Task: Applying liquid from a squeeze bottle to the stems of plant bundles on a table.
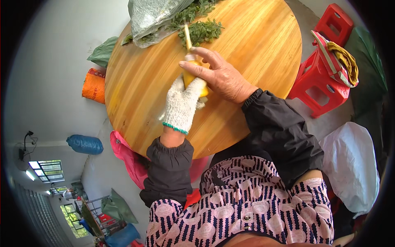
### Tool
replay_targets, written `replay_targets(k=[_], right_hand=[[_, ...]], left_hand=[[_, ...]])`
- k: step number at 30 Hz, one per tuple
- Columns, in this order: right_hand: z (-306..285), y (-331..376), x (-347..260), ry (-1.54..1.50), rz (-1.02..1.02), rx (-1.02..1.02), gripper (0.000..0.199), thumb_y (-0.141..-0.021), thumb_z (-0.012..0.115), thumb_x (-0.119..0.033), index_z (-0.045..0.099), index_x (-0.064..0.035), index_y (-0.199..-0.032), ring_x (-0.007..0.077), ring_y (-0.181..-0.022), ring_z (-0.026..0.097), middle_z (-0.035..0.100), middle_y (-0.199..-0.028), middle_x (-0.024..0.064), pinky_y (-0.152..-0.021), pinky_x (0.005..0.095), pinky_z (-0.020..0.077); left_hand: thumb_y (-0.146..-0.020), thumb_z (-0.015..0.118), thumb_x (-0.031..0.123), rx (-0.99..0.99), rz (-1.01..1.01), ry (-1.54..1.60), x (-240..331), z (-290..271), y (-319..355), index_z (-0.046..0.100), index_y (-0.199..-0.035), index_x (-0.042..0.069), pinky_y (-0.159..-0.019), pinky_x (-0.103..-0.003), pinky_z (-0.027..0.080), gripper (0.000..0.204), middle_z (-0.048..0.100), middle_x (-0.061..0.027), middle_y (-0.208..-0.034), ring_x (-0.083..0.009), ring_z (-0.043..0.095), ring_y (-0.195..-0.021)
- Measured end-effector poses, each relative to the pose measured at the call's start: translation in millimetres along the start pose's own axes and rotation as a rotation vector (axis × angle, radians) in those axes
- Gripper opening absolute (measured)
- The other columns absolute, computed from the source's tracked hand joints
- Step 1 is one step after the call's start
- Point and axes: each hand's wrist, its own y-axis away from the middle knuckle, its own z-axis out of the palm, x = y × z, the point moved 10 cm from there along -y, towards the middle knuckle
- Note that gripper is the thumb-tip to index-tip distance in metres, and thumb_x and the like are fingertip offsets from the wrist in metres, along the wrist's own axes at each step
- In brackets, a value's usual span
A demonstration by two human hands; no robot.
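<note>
A yellow squeeze bottle (pixel 189 78) with a long pale nozzle is held over the round wooden table, its tip pointing away from me. My left hand (pixel 182 101), in a white knitted glove with a green cuff edge, is wrapped round the bottle's body. The bare thumb and forefinger of my right hand (pixel 222 76) close about the bottle near its collar; its other fingers are partly hidden. Just beyond the nozzle lies a bunch of green leafy sprigs (pixel 205 32). A clear plastic bag (pixel 153 20) rests beside more of this greenery at the table's far edge.
The round wooden table (pixel 255 45) fills the middle. Red plastic stools (pixel 319 82) stand to the right, one with cloths on it. A white sack (pixel 352 166) sits at lower right. On the left are an orange bag (pixel 94 85) and a blue bundle (pixel 84 144).
</note>
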Motion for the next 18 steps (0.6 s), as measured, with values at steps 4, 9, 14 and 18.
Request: replay_targets(k=[4, 9, 14, 18], right_hand=[[-27.1, 2.5, 2.0, -0.006, -0.02, 0.124, 0.064, -0.08, 0.071, -0.004, 0.059, -0.0218, -0.141, 0.0365, -0.12, 0.058, 0.05, -0.141, 0.0176, -0.101, 0.0415, 0.0528], [-37.3, 1.6, 12.4, 0.02, 0.064, 0.177, 0.066, -0.076, 0.082, -0.006, 0.06, -0.0144, -0.138, 0.0356, -0.117, 0.061, 0.054, -0.133, 0.0172, -0.098, 0.0421, 0.0544], [-84.7, 12.2, 38.1, -0.142, 0.202, 0.523, 0.07, -0.071, 0.089, -0.013, 0.06, -0.0081, -0.135, 0.0334, -0.116, 0.061, 0.058, -0.125, 0.0156, -0.097, 0.0404, 0.0537], [-86.8, 23.6, 60.3, -0.124, 0.353, 0.601, 0.062, -0.082, 0.083, -0.003, 0.057, -0.0039, -0.138, 0.0171, -0.112, 0.062, 0.063, -0.123, 0.0099, -0.096, 0.032, 0.0532]], left_hand=[[-0.1, 0.067, 0.025, -0.19, 0.111, -0.132, 28.6, 23.0, 6.3, 0.055, -0.14, 0.001, -0.063, -0.025, 0.057, 0.048, 0.067, -0.0072, -0.108, -0.0131, 0.069, -0.083], [-0.104, 0.062, 0.03, -0.366, 0.182, 0.122, 25.4, 3.6, -26.0, 0.051, -0.148, 0.003, -0.074, -0.028, 0.059, 0.052, 0.067, -0.0083, -0.122, -0.0143, 0.069, -0.093], [-0.098, 0.063, 0.014, 0.022, 0.58, -0.44, 16.2, -47.1, -127.1, 0.055, -0.146, 0.008, -0.088, -0.034, 0.056, 0.049, 0.07, -0.0136, -0.118, -0.0224, 0.069, -0.098], [-0.087, 0.065, 0.006, 0.403, 0.744, -1.104, 13.7, -43.1, -159.4, 0.049, -0.153, 0.021, -0.093, -0.042, 0.054, 0.069, 0.072, -0.0171, -0.109, -0.0326, 0.068, -0.101]])
